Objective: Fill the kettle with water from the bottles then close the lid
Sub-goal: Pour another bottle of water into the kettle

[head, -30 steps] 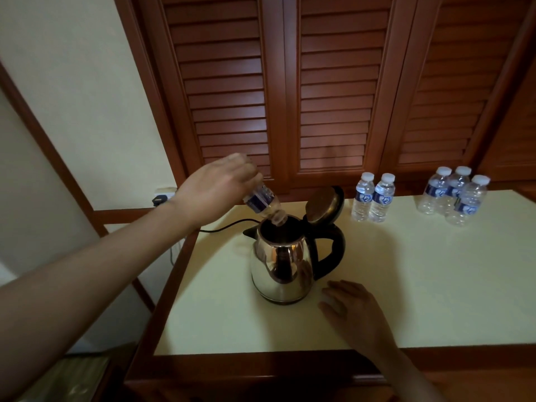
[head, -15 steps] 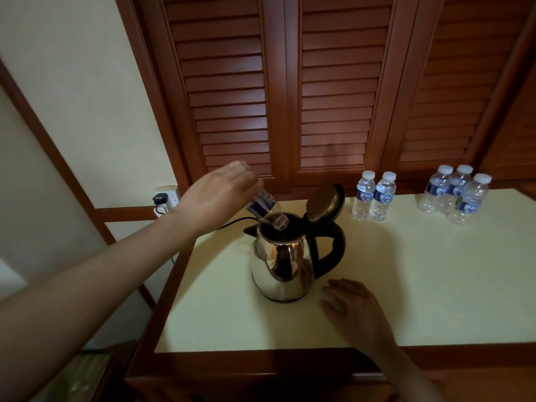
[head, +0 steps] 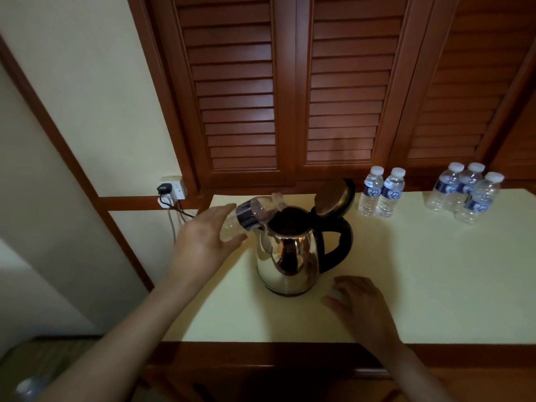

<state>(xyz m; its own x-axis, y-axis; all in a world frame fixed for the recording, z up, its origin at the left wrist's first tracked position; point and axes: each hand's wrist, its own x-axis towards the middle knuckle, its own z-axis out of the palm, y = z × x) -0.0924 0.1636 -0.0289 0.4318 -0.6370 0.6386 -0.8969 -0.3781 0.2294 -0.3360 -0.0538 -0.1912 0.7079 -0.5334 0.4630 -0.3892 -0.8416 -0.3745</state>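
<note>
Grip: bottle (head: pixel 246 217) pinched loosely by left hand (head: pixel 203 242); may be dropped.
Kettle (head: pixel 287 256): unbraced; right hand (head: pixel 359 306) spread flat on surface (head: pixel 435 271).

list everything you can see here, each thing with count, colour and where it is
kettle: 1, shiny steel with black handle, middle of the table
lid: 1, dark, hinged up over the handle
held bottle: 1, clear with dark label, tilted at the kettle's mouth
bottle pair: 2, clear with white caps, back edge right of the kettle
bottle trio: 3, same look, back right
table: 1, cream top, brown wood edge
wall socket: 1, white with black plug, left wall
louvred doors: several, brown, behind the table
left hand: holds the tilted bottle
right hand: rests on the table near the kettle
</note>
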